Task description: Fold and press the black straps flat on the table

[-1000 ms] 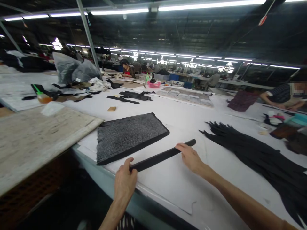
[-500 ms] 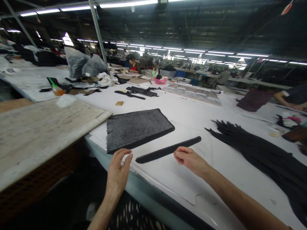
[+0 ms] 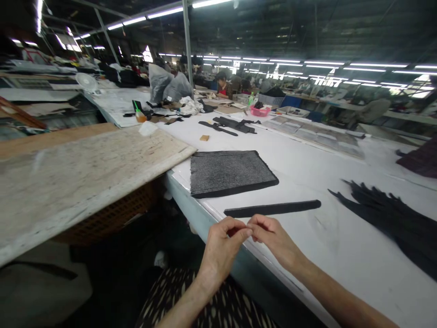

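Note:
My left hand [image 3: 223, 243] and my right hand [image 3: 271, 234] meet fingertip to fingertip above the near edge of the white table. Both are closed in a pinch; whatever lies between the fingers, if anything, is too small to make out. Just beyond them a single black strip [image 3: 273, 209] lies flat on the table, one end rounded. Farther off, to its left, rests a stack of dark grey strips [image 3: 234, 172] laid edge over edge, with a black band along the front. Over to the right spreads a loose bundle of black strips [image 3: 385, 218].
A stained pale board [image 3: 85, 177] adjoins the table on the left, over an orange crate [image 3: 112, 212]. On the table are a small tan block [image 3: 204, 137], more black strips [image 3: 235, 124], a pink basket [image 3: 260, 110] and grey plastic bags [image 3: 177, 86]. A person [image 3: 223, 87] sits at the back.
My two hands have come together at the fingertips, from being well apart, and the left has closed. The view has turned left. The strip and stack lie as before.

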Motion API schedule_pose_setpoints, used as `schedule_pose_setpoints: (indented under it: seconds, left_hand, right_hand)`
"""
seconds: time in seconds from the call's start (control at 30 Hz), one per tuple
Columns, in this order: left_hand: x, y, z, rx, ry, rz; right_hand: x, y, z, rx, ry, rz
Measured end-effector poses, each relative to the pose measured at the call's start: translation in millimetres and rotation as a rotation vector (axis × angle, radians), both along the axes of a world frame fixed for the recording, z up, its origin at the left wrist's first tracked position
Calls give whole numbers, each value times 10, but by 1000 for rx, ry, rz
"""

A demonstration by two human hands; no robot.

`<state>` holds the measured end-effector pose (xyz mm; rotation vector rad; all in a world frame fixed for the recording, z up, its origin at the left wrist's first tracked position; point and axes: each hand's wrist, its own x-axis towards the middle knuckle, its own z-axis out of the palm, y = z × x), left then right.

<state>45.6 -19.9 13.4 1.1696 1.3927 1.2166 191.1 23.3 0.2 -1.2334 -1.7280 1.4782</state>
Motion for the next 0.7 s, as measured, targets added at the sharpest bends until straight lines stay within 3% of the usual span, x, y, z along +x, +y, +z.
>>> schedule_pose_setpoints:
  seconds: [0.2, 0.37, 0.43, 0.6, 0.7]
  left_hand:
    - [-104, -51, -50, -16, 28, 28]
    - [-144, -114, -67, 95, 219, 62]
    - [-164, -118, -55, 98, 196, 32]
    - [-248, -79, -59, 7, -9, -47]
    - [-306, -74, -94, -9, -23, -42]
  right_hand:
    - [-146, -54, 37, 22, -53, 16]
    - [-191, -57, -28, 7, -51, 47]
    - [-195, -59, -50, -4, -28, 55]
    - [-225, -72, -104, -285, 268, 81]
    - [-246, -94, -115, -427, 414, 122]
